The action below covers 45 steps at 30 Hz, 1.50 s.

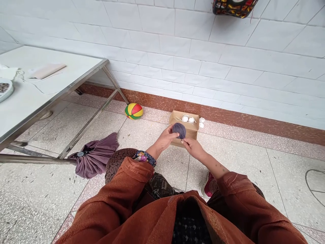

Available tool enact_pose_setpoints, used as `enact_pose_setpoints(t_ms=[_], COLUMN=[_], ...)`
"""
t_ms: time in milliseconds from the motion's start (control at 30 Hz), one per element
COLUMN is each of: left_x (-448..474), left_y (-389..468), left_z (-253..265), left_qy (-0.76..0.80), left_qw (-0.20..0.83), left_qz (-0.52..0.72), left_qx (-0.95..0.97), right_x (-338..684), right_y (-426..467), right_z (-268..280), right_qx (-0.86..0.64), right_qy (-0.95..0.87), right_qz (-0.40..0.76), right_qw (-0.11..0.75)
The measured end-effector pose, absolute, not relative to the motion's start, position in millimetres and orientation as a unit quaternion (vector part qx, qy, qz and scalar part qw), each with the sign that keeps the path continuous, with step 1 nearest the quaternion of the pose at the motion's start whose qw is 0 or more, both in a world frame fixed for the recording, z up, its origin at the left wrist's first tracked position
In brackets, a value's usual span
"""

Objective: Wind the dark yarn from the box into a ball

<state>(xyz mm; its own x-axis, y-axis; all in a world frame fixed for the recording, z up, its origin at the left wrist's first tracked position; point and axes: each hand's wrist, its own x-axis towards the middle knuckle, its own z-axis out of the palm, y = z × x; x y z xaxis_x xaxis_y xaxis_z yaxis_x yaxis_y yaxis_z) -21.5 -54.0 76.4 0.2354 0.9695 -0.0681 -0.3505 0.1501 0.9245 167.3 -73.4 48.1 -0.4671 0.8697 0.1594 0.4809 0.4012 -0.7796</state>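
Note:
A ball of grey-purple yarn (179,130) is gripped in my left hand (164,139), thumb across its front. Close by, at the ball's lower right edge, the fingers of my right hand (194,148) are pinched together; what is between them, perhaps the yarn's end, is too small to make out. Both hands are over the near side of an open cardboard box (191,135) on the floor. At the far side of the box lie white yarn balls (185,118) with loose strands. More small white balls (201,122) sit just outside its right wall.
To the left stands a metal-framed table (83,64) bearing a folded cloth (48,71) and a dish (6,89). A multicoloured ball (134,111) rests by its leg, and a purple cloth bag (98,156) lies nearer. The tiled wall (165,51) rises behind the box. A cable (311,186) lies at right.

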Motion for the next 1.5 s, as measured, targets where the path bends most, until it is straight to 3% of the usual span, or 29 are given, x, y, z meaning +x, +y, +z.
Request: enact_pose_setpoints(t_ms=[233, 433, 600, 733, 933, 1167, 1333, 1500], left_x=[-21.4, -21.4, -20.6, -21.3, -20.8, -20.4, -20.6, -20.0], left_y=[-53.6, -60.8, -69.2, -67.1, -55.1, -54.3, -59.5, -65.1], left_z=[79.8, 78.0, 83.8, 88.4, 74.3, 71.8, 76.8, 83.2], left_qy=[0.461, 0.343, 0.233, 0.242, 0.364, 0.467, 0.383, 0.259], left_qw=[0.567, 0.694, 0.779, 0.798, 0.739, 0.595, 0.672, 0.763], left_qz=[0.443, 0.331, 0.359, 0.405, 0.454, 0.433, 0.36, 0.363], left_qx=[0.52, 0.539, 0.459, 0.376, 0.339, 0.49, 0.522, 0.467], right_x=[173.2, 185.9, 188.2, 180.5, 173.4, 183.0, 191.8, 187.9], right_y=[-71.7, -51.4, -43.5, -52.2, -75.1, -68.8, -47.6, -36.8], right_z=[88.6, 93.2, 75.2, 54.9, 65.7, 102.5, 100.4, 79.8], right_qx=[-0.35, -0.395, -0.454, -0.486, -0.337, -0.318, -0.38, -0.454], right_qy=[-0.819, -0.798, -0.748, -0.745, -0.852, -0.837, -0.804, -0.741], right_qz=[0.311, 0.23, 0.241, 0.278, 0.308, 0.286, 0.233, 0.261], right_qw=[0.333, 0.394, 0.42, 0.362, 0.255, 0.343, 0.393, 0.421])
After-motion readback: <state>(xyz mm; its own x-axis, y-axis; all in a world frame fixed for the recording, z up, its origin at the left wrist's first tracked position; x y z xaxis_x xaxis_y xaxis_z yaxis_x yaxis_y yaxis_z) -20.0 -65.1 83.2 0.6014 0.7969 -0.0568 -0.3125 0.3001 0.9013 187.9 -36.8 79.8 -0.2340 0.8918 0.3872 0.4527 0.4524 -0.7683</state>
